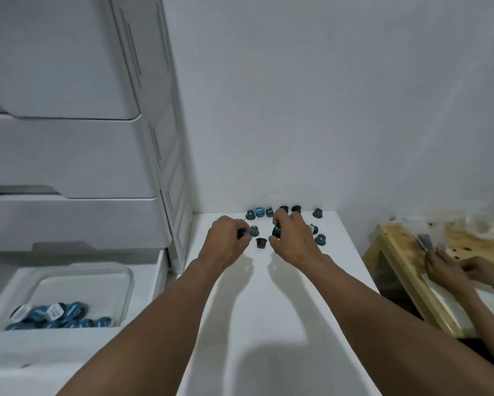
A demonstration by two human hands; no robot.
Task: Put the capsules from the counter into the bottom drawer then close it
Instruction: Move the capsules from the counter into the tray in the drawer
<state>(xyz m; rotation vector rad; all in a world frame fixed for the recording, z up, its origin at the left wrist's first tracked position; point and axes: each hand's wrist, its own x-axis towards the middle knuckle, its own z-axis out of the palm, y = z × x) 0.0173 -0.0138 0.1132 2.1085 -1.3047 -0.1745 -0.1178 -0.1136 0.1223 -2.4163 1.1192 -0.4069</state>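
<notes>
Head view: nearest, at lower left, the bottom drawer stands pulled out, with a clear tray inside already holding a batch of capsules. Farther out, on the white counter, the left hand pinches one dark capsule; the right hand grips another capsule. About ten loose capsules remain near the wall. Judgement: roughly mid-task; closing is pending. At right, a wooden bench carries another person's hands.

hidden: left hand covers its capsule | labels unreadable
</notes>
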